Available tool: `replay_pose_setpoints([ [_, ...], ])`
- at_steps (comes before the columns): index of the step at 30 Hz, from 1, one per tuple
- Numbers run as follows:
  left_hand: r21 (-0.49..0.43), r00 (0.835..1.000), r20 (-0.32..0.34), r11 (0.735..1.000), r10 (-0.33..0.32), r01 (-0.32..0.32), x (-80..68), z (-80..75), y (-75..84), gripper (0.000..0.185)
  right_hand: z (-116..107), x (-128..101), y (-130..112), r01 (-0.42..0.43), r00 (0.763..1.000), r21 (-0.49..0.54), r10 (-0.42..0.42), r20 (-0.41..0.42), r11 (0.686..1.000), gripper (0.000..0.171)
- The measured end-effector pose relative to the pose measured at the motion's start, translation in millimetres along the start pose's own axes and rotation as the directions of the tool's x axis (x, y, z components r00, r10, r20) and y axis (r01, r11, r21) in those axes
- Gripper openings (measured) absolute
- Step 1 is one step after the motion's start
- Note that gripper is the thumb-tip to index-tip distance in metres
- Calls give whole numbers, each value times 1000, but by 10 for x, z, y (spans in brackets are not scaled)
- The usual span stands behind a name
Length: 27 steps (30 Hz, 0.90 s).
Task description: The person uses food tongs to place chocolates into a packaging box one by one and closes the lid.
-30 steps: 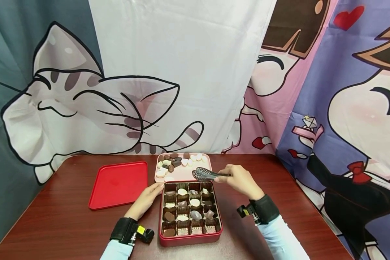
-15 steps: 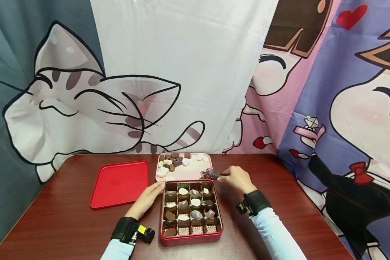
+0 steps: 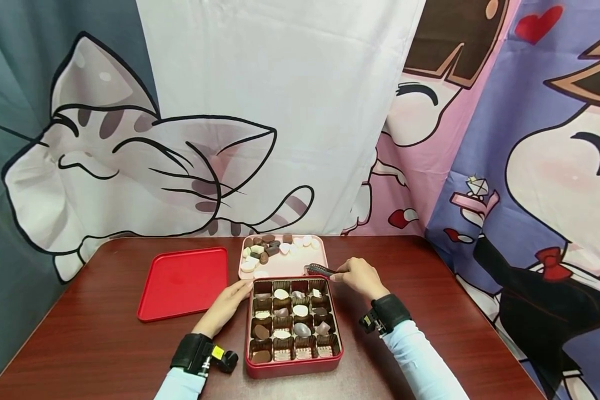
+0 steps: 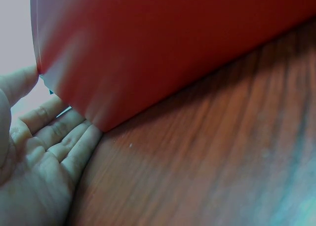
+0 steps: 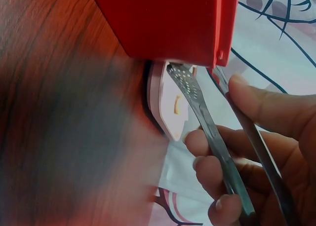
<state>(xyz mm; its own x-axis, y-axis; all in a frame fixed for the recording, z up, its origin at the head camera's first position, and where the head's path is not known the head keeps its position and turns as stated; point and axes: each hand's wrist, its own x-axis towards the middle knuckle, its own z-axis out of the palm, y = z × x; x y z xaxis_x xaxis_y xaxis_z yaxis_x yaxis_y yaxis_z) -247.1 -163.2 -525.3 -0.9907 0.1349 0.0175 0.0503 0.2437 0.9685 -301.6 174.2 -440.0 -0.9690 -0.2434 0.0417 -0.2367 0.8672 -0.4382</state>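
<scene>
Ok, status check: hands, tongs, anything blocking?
Right hand grips tongs, tips empty over pink tray. Left hand flat against red chocolate box. Nothing in the way.

Between the right hand's (image 3: 362,278) curled fingers (image 5: 247,105) run slim tongs of bright, polished metal (image 5: 205,112), their perforated tips (image 3: 316,270) glinting. Just past those tips lies a pale pink tray of smooth, matt plastic (image 3: 286,270). Against the left hand's (image 3: 225,305) straight fingertips (image 4: 81,142) stands the smooth, softly glossy wall of a square red box (image 4: 148,43). Under both hands, the dark reddish wood-grain table (image 3: 95,339) shines like lacquer. The flat red lid (image 3: 182,283) looks satin-smooth. Printed cloth (image 3: 280,111) hangs matt behind.
</scene>
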Motion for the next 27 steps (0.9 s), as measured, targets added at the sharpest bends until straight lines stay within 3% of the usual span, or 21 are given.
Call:
replay_pose_setpoints([
  [18, -13, 1000, 9, 1000, 0, 0, -20, -2, 10, 45, -116, -55, 12, -37, 995, 36, 40, -92, 999, 17],
  [27, -8, 1000, 5, 1000, -2, 2, -19, -9, 2, 46, -354, -190, -119, 28, 992, 67, -19, -121, 997, 13],
])
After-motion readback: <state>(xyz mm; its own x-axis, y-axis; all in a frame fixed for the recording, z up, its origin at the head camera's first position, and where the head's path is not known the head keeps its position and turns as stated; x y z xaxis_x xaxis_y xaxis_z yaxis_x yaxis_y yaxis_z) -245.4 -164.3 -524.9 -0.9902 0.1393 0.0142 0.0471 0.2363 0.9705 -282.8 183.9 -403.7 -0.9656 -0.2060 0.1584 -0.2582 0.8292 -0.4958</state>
